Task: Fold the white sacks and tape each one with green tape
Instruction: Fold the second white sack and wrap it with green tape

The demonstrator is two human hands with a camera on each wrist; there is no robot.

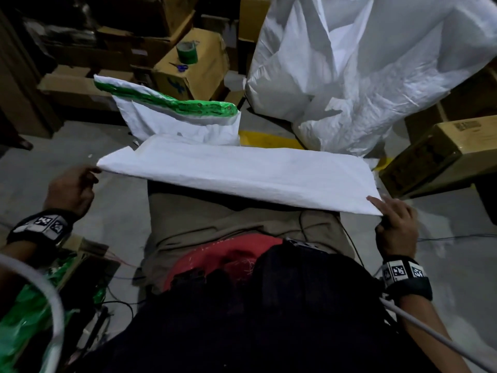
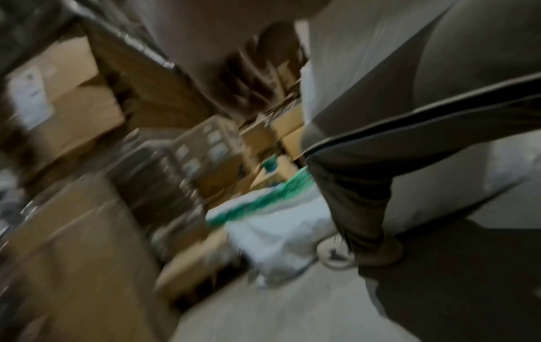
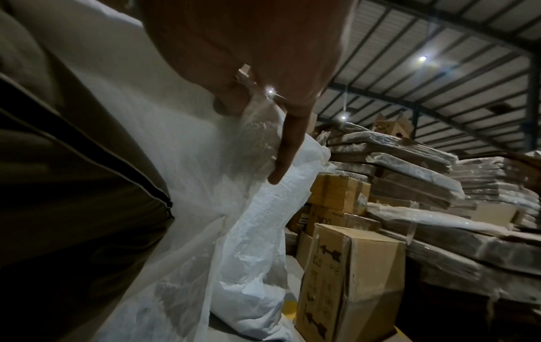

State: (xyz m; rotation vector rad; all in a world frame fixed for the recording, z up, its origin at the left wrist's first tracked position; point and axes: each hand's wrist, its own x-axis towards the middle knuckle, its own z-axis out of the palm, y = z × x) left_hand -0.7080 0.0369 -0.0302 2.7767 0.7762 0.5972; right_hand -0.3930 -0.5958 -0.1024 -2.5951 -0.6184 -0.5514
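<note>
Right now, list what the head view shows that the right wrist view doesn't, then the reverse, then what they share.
Head view only: the left hand pinching the folded white sack, the green tape roll, blue-handled scissors, and a sack bundle bound in green tape.
Right wrist view only: the warehouse roof with lights and stacked flattened cartons.
Both: the right hand gripping the sack, and the loose white sacks.

The flat folded woven sack (image 1: 236,173) is plain white. At its 11 o'clock, a white taped sack bundle (image 1: 172,122) carries a bright green band. Further toward 11, a dark green tape roll (image 1: 187,53) and blue-handled scissors (image 1: 179,67) sit on a tan cardboard box (image 1: 199,74), apparently blue-marked.
</note>
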